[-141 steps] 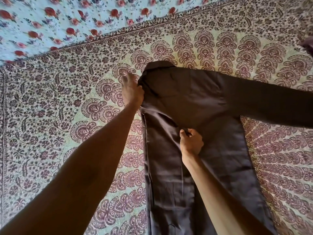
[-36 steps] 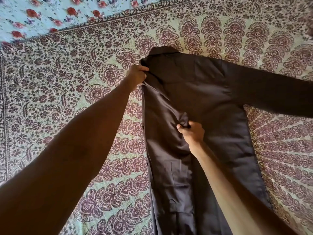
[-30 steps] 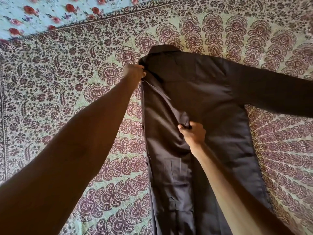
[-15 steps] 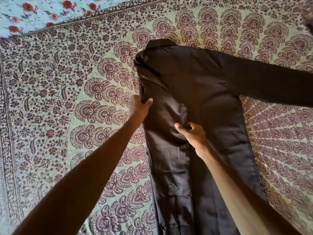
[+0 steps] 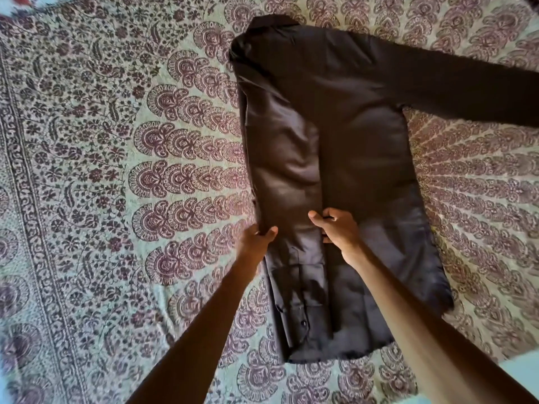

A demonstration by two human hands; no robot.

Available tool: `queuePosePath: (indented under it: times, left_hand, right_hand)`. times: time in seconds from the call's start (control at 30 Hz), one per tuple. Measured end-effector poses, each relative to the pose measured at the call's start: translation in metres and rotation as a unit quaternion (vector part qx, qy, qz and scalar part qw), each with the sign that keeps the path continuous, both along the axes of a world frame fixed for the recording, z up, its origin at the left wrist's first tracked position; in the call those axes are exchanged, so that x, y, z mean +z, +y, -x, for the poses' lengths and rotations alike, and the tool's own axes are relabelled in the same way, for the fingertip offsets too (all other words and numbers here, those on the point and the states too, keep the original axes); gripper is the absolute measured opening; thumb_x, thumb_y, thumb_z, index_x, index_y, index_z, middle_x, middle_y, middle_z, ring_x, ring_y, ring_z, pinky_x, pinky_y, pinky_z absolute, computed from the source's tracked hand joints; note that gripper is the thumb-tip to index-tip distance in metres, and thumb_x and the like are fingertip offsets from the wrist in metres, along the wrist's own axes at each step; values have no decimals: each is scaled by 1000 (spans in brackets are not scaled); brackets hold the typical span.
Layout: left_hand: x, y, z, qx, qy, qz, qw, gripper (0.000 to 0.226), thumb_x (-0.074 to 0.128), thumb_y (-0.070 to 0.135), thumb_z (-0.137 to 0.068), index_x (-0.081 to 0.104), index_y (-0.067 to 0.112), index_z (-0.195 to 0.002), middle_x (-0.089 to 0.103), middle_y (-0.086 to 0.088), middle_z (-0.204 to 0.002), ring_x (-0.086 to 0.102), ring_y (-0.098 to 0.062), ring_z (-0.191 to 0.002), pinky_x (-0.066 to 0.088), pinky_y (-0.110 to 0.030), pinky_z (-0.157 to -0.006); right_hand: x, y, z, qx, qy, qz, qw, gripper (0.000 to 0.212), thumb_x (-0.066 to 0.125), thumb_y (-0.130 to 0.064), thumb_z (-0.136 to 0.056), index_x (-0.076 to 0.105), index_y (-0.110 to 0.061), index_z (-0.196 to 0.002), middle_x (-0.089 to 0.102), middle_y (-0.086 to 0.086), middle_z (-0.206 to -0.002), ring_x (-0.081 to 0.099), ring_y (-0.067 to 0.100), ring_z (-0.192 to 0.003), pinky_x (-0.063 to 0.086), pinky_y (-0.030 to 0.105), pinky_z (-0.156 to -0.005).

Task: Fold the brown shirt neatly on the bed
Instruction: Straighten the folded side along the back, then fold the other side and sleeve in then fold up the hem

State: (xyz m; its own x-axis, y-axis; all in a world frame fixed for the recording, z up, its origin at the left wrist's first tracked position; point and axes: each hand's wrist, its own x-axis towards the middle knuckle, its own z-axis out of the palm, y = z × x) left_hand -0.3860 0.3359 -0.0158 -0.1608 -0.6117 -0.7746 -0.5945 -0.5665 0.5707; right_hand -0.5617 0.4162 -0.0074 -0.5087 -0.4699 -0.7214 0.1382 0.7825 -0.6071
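The brown shirt (image 5: 358,135) lies flat on the bed, collar away from me. Its left side and sleeve are folded over the body into a long strip, with a buttoned cuff near the hem. The other sleeve stretches out to the right edge of the view. My left hand (image 5: 255,243) grips the shirt's left folded edge, thumb on top. My right hand (image 5: 339,228) pinches the inner edge of the folded strip at mid-length.
The bed is covered by a printed sheet (image 5: 116,185) with maroon paisley and flower patterns. A pale blue surface (image 5: 522,371) shows at the lower right corner.
My left hand has slid from the shirt's shoulder down the left folded edge to mid-length. The view has moved nearer the hem, which now shows. My right hand keeps its pinch.
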Motion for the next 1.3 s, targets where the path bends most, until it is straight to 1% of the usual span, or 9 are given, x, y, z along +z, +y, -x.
queuePosePath:
  times: [0.1, 0.2, 0.3, 0.4, 0.53, 0.63, 0.73, 0.9, 1.3]
  left_hand:
    - [-4, 45, -22, -17, -19, 0, 1000, 27, 70, 11, -86, 67, 0, -110, 69, -15, -94, 65, -24, -76, 54, -26, -65]
    - [-12, 83, -47, -29, -42, -24, 998, 18, 76, 18, -79, 69, 5, -90, 69, -20, -83, 65, -28, -74, 58, -45, -67]
    - [-11, 117, -64, 18, -25, -78, 996, 21, 71, 8, -83, 55, 15, -72, 61, -7, -63, 56, -23, -62, 52, -33, -55]
    - [-12, 139, -76, 23, -49, -68, 996, 25, 68, 6, -85, 50, 16, -70, 58, 2, -49, 54, -22, -55, 56, -45, -64]
    - [-23, 157, -86, 8, -72, 14, 997, 24, 71, 23, -75, 51, 19, -63, 60, -11, -60, 63, -28, -58, 57, -57, -61]
    - [-5, 166, -85, -34, -96, 117, 988, 24, 73, 30, -74, 51, 24, -70, 68, -11, -71, 67, -31, -67, 57, -46, -59]
    - [11, 175, -85, -49, -100, 217, 970, 25, 72, 21, -80, 52, 15, -95, 63, -3, -79, 60, -26, -72, 47, -29, -55]
    - [23, 198, -91, -250, -98, 390, 881, 29, 66, 25, -88, 57, 12, -112, 53, -6, -106, 54, -19, -82, 43, -25, -55]
    - [48, 113, 30, -381, -121, 285, 871, 15, 55, 23, -90, 67, 17, -99, 69, -13, -102, 66, -35, -95, 53, -41, -78]
  right_hand:
    - [1, 41, -20, 22, -19, -21, 999, 23, 76, -35, -79, 60, -20, -71, 65, 3, -78, 62, 16, -74, 56, 36, -64]
    - [4, 87, -39, 28, -35, -27, 999, 15, 76, -21, -81, 62, -20, -77, 69, 7, -84, 63, 17, -78, 52, 29, -59]
    - [2, 129, -56, 64, -27, -45, 997, 16, 76, -17, -80, 63, -19, -71, 70, 7, -76, 64, 17, -73, 56, 36, -61]
    - [-2, 157, -72, 96, 4, -64, 993, 24, 78, -16, -75, 60, -23, -62, 68, 2, -66, 64, 17, -67, 58, 51, -69]
    - [-4, 170, -81, 106, 57, -35, 992, 25, 78, -20, -75, 58, -24, -61, 67, 0, -62, 67, 20, -65, 58, 48, -64]
    - [-6, 171, -84, 133, 144, -16, 980, 21, 78, -32, -73, 61, -22, -68, 71, 1, -66, 70, 20, -68, 53, 28, -62]
    - [-2, 173, -91, 152, 198, -12, 968, 23, 76, -37, -74, 65, -18, -80, 73, 3, -74, 69, 24, -75, 54, 32, -68]
    - [7, 189, -92, 147, 278, -4, 949, 25, 74, -33, -78, 61, -17, -92, 70, 3, -81, 66, 24, -80, 52, 34, -68]
    - [26, 172, 26, 72, 242, -42, 967, 8, 74, -20, -77, 74, -15, -83, 76, 6, -83, 71, 23, -81, 54, 33, -71]
